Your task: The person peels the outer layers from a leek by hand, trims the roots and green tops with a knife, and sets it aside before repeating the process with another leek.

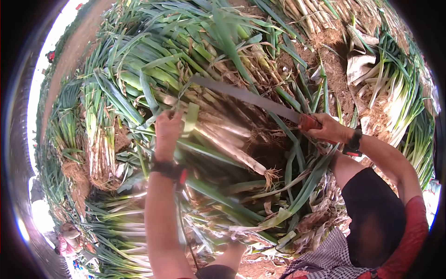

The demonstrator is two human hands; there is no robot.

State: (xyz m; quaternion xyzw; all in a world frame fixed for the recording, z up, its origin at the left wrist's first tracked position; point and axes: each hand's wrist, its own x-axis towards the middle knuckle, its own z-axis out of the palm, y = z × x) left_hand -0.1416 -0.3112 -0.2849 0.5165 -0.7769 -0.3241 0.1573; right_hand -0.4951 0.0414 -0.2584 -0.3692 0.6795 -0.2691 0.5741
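Note:
My right hand (327, 129) is wrapped round the reddish handle of a long-bladed knife (251, 98). Its blade points left across a bundle of leeks, and the tip is near some twisted leaves. Closed fingers of my left hand (168, 126) grip a leek leaf (191, 117) just below that tip; exactly how many leaves are in the grip is hidden. Beside my left hand lie the pale stalks of leeks (227, 142), with roots toward the lower right. Both wrists carry dark bands with red parts.
Behind the blade, a big heap of leeks (162, 60) spreads out. Smaller bundles lie at left (100, 149) and right (399, 102). Dry leaves (320, 204) litter the soil (337, 79) near my knees. Another person (69, 237) is at the far lower left.

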